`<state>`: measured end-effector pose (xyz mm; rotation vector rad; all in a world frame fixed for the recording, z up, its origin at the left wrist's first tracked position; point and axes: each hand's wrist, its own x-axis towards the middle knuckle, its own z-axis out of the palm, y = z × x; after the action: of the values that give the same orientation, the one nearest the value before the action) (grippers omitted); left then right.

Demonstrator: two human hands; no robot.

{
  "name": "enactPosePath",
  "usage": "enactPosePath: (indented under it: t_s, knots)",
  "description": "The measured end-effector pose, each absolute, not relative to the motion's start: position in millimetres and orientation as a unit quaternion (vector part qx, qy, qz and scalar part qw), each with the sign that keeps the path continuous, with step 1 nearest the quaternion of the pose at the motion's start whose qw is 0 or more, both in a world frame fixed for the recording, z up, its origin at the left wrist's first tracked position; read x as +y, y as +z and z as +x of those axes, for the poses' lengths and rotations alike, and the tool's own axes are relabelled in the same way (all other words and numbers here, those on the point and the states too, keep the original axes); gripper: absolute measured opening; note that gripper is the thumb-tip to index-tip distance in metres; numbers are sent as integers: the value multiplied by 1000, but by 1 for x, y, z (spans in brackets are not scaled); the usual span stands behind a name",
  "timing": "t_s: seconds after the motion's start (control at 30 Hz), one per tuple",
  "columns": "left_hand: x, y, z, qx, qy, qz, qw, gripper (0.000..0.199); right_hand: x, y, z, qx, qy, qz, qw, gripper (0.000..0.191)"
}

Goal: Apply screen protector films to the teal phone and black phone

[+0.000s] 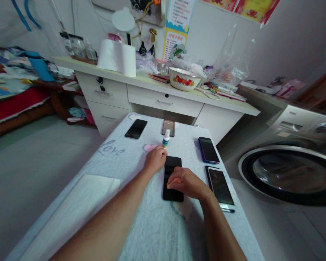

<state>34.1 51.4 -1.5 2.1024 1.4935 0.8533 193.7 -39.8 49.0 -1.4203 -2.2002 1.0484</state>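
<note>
A black smartphone (173,194) lies flat, screen up, on the cloth-covered table. My left hand (155,158) is at its far left corner, fingers curled together against the edge. Over the middle of the screen, my right hand (187,182) pinches a small orange cloth (174,182) and presses it to the glass; part of the cloth is hidden by the fingers. Just beyond my left hand stands a small white spray bottle (166,139) with a blue and yellow label. Behind the bottle lies a brownish phone or phone case (168,127).
Another dark phone (136,129) lies at the table's far left. Along the right edge are a phone with a blue-purple rim (208,149) and a white-framed phone (221,185). Beyond the table stands a white desk (163,102) with a floral bowl (185,79); a washing machine (290,123) is at right.
</note>
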Motion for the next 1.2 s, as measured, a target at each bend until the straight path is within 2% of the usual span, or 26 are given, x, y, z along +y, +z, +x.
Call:
enactPosePath:
  t_s: [0.2,0.43,0.93,1.2]
  knots:
    - [52,-2,34,534,308,758,211,23,-34,49,191,-757,275,-555,208,13]
    - [52,-3,34,537,307,759,204,23,-26,34,187,-738,190,-607,225,10]
    - [53,-5,34,534,312,760,201,23,-33,42,185,-778,264,-530,213,14]
    - [54,-6,34,532,313,762,197,23,-28,33,183,-764,211,-563,233,15]
